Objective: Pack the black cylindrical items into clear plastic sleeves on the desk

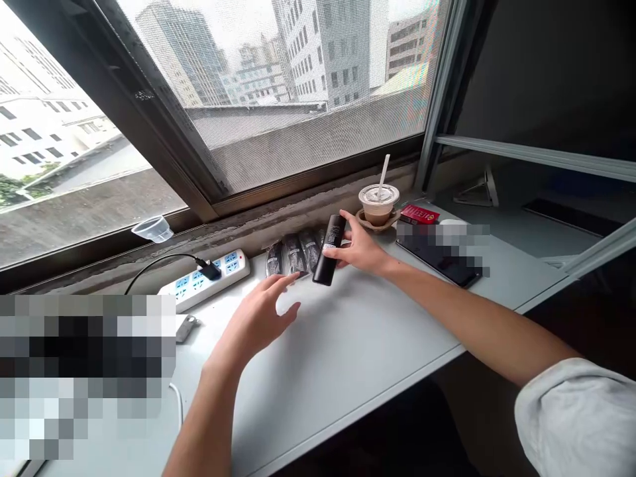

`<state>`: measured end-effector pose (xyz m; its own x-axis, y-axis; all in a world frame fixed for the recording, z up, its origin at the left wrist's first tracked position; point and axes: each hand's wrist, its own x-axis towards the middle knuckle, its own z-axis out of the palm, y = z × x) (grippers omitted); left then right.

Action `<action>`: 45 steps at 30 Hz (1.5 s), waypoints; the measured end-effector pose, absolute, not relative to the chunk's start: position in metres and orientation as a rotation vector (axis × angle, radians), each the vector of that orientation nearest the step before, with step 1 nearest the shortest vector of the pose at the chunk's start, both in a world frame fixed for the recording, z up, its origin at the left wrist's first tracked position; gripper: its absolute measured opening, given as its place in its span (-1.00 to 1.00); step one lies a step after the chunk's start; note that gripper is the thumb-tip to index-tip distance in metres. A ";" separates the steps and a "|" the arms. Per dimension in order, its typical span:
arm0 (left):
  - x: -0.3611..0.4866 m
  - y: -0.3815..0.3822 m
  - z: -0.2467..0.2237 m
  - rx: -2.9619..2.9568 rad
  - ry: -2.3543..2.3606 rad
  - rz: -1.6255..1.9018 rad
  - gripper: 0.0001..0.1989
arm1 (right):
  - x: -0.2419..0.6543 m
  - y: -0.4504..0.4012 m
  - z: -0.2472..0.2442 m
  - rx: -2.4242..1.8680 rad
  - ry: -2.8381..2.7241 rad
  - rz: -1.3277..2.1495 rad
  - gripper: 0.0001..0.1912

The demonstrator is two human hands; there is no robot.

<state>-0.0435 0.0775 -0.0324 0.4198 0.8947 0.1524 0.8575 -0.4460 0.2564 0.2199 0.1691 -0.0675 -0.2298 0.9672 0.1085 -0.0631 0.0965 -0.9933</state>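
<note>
Nothing legible: print on the black case (326,264) and red box (419,214) (perhaps lettering) is blurred.

Both arms bare, reaching forward, coming in from bottom and right of view. Left hand (261,317) kinda open, fingers loosely pointing inward, thumb apart from the rest, palm down-ish. Right hand (358,246) further forward, closed in a grip, thumb and fingers spread apart around it. Right forearm angled in, pale sleeve (579,414) up near elbow.
</note>
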 end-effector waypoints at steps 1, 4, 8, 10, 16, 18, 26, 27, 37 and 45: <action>-0.043 0.078 -0.033 2.529 1.580 0.406 -0.46 | 0.220 0.169 -0.068 -0.992 -1.407 1.313 0.30; -0.042 0.077 -0.033 2.535 1.602 0.410 -0.48 | 0.221 0.169 -0.069 -1.049 -1.465 1.268 0.26; -0.036 0.073 -0.031 2.521 1.599 0.437 -0.48 | 0.218 0.170 -0.071 -1.060 -1.404 1.262 0.19; -0.033 0.071 -0.030 2.498 1.578 0.450 -0.47 | 0.216 0.169 -0.073 -1.041 -1.350 1.292 0.18; -0.024 0.065 -0.024 2.424 1.484 0.532 -0.44 | 0.209 0.158 -0.072 -0.933 -1.376 1.446 0.48; -0.022 0.065 -0.024 2.375 1.450 0.556 -0.44 | 0.208 0.154 -0.071 -0.895 -1.419 1.477 0.54; -0.024 0.075 -0.031 1.916 1.367 0.798 -0.53 | 0.209 0.156 -0.068 -0.780 -1.530 1.394 -0.06; -0.024 0.077 -0.033 1.844 1.386 0.822 -0.54 | 0.209 0.155 -0.067 -0.769 -1.527 1.395 -0.14; -0.011 0.081 -0.042 1.357 1.269 0.881 -0.56 | 0.198 0.133 -0.061 -0.780 -1.696 1.340 -0.46; -0.013 0.085 -0.044 1.163 1.288 0.957 -0.57 | 0.202 0.141 -0.066 -0.779 -1.797 1.217 -0.65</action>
<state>-0.0133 0.0847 -0.0444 0.0823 0.9765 -0.1993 0.0915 0.1918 0.9772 0.2022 0.1409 -0.0661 -0.4802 0.8313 0.2797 0.0489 0.3437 -0.9378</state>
